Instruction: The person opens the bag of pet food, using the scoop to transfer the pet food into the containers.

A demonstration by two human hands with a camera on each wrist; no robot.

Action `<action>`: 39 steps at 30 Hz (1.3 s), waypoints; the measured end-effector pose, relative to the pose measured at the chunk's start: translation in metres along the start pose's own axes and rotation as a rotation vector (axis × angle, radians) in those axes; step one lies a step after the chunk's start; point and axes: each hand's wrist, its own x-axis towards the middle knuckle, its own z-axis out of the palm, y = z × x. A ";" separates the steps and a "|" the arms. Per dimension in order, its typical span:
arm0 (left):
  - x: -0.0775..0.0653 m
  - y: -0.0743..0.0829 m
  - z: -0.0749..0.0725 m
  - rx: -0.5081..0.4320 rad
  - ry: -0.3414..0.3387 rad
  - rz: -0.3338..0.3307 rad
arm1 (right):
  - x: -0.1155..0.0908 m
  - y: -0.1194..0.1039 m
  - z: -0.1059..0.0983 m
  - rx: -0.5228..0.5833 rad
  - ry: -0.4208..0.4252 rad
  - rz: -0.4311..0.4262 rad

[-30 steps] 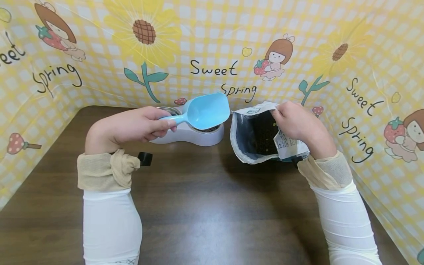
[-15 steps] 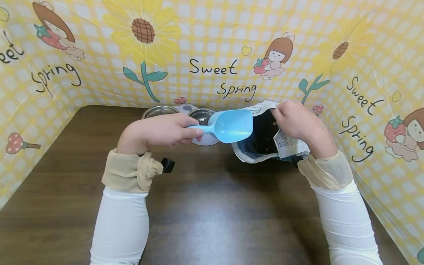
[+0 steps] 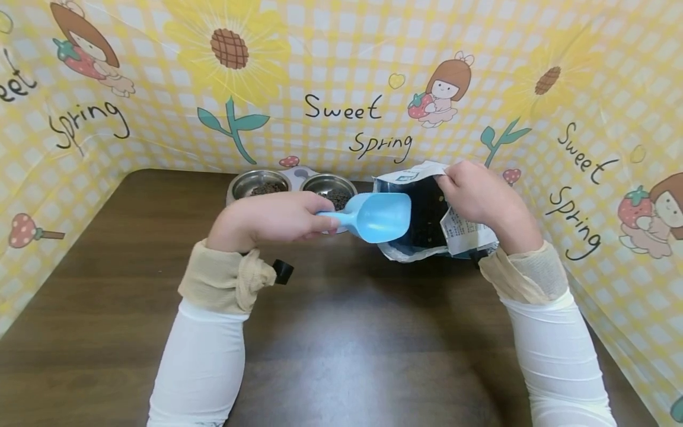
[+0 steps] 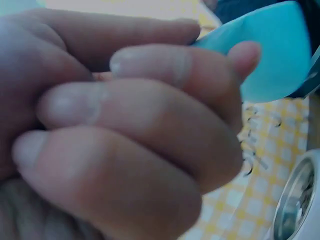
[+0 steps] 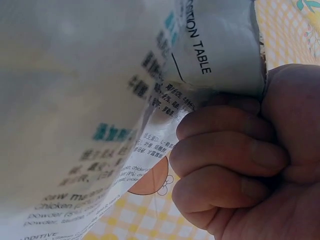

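My left hand (image 3: 277,214) grips the handle of a light blue scoop (image 3: 383,218). The scoop's bowl looks bare inside and overlaps the mouth of an open bag (image 3: 413,254) of dark kibble in the head view. In the left wrist view the curled fingers (image 4: 125,130) cover most of the handle, and the scoop (image 4: 277,55) shows beyond them. My right hand (image 3: 480,196) grips the bag's top edge at its right side, holding the mouth wide. The right wrist view shows its curled fingers (image 5: 225,155) against the printed bag (image 5: 90,125).
Behind my left hand stands a white double pet feeder (image 3: 295,177) with a left steel bowl (image 3: 245,185) and a right steel bowl (image 3: 315,182), each holding some brown kibble. A yellow checked cloth (image 3: 341,71) hangs around the back and sides of the dark wooden table (image 3: 320,332).
My left hand has carried the scoop right and nearer me, from over the feeder to the bag's mouth, uncovering both bowls. My right hand and the bag have barely moved.
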 end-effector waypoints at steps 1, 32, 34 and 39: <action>0.005 0.002 0.003 0.029 0.012 0.002 | 0.000 0.000 0.000 0.001 -0.002 -0.002; 0.090 0.032 0.083 0.497 0.328 -0.087 | 0.000 -0.003 0.004 0.006 -0.008 -0.023; 0.093 0.033 0.087 0.529 0.333 -0.083 | 0.000 -0.003 0.004 0.011 -0.008 -0.021; 0.101 0.032 0.093 0.525 0.326 -0.093 | -0.001 -0.003 0.005 0.018 -0.006 -0.027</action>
